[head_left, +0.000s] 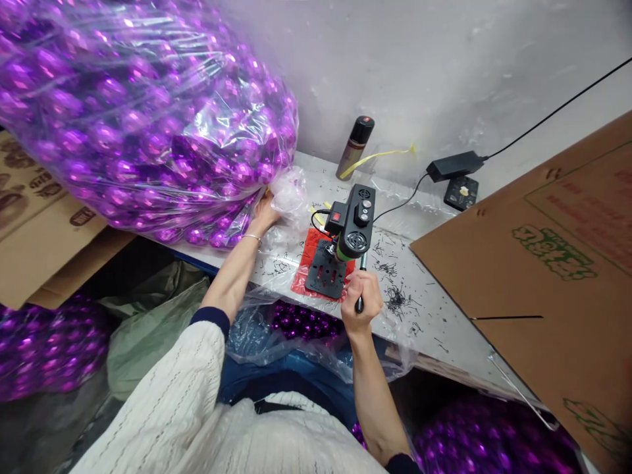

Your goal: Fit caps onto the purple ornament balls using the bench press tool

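A large clear plastic bag (148, 125) full of shiny purple balls bulges across the upper left. My left hand (266, 209) is at its gathered mouth, with the fingers hidden by the crumpled plastic. At the middle of the table stands a small black bench machine (356, 220) with knobs, round vents and a red switch. Its slotted black base plate (324, 270) rests on a red sheet (302, 268). My right hand (363, 299) is closed around the machine's lever handle (359, 305), whose black end sticks out below the fist. Loose purple balls (306, 320) lie in clear plastic below the table edge.
A spray can (354, 148) stands by the wall, near a yellow strip (378, 158). A black power adapter (455, 166) trails cables. Short black bits (395, 299) litter the white table (429, 316). Cardboard boxes (533, 263) flank the right and left (44, 230).
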`<state>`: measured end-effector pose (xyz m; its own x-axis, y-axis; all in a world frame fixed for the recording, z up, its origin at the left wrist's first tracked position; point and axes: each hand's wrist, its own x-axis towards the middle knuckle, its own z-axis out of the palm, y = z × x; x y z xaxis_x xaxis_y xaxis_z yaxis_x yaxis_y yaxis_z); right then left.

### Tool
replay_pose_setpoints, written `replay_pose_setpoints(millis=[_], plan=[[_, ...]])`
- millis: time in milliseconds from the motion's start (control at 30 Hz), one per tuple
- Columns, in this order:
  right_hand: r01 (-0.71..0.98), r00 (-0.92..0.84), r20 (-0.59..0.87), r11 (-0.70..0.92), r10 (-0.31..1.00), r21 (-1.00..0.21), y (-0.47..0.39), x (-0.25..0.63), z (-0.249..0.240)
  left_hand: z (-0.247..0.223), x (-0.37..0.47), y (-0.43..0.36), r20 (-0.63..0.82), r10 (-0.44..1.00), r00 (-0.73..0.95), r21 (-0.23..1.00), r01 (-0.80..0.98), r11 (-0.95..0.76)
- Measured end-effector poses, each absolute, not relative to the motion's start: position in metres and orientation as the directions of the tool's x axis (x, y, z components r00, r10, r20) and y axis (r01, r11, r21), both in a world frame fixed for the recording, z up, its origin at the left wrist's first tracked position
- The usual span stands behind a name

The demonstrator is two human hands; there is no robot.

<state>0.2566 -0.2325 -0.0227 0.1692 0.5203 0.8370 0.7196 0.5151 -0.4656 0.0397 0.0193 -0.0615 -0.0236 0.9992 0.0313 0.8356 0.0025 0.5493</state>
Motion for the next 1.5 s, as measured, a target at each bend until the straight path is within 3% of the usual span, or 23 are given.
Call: replay_pose_setpoints(millis=[133,233,333,433,567,733,833,1000,1300,1500], plan=[[0.707,0.168,0.833,0.525,0.527,-0.475,-0.233,0.258,-0.023,-0.050,0.028,-0.032,0.248,0.969,0.002,0.553,0.821,-0.143],[0.707,0.179,0.830,0.518,0.528,-0.482,-0.232,0.258,-0.023,-0.044,0.019,-0.079,0.316,0.945,-0.077,0.712,0.678,-0.183],[0.716,0.172,0.835,0.516,0.523,-0.471,-0.232,0.257,-0.022,-0.045,0.022,-0.122,0.200,0.973,-0.112,0.934,0.321,-0.156],[0.719,0.158,0.848,0.530,0.505,-0.450,-0.231,0.258,-0.019,-0.052,0.041,-0.155,0.057,0.997,-0.048,0.995,-0.081,-0.060],[0.718,0.163,0.851,0.531,0.499,-0.450,-0.229,0.259,-0.015,-0.063,0.072,-0.184,-0.102,0.992,0.079,0.904,-0.409,0.126],[0.720,0.165,0.840,0.519,0.516,-0.460,-0.229,0.260,-0.011,-0.070,0.096,-0.195,-0.247,0.929,0.277,0.712,-0.599,0.368],[0.713,0.166,0.842,0.527,0.514,-0.462,-0.229,0.259,-0.010,-0.070,0.099,-0.194,-0.317,0.861,0.398,0.575,-0.642,0.508],[0.710,0.170,0.838,0.525,0.518,-0.469,-0.229,0.260,-0.012,-0.067,0.095,-0.195,-0.345,0.815,0.465,0.433,-0.692,0.578],[0.710,0.173,0.837,0.523,0.520,-0.472,-0.229,0.259,-0.014,-0.071,0.087,-0.198,-0.349,0.789,0.506,0.429,-0.663,0.614],[0.718,0.171,0.844,0.522,0.508,-0.460,-0.228,0.260,-0.010,-0.072,0.088,-0.204,-0.366,0.755,0.543,0.349,-0.672,0.653]])
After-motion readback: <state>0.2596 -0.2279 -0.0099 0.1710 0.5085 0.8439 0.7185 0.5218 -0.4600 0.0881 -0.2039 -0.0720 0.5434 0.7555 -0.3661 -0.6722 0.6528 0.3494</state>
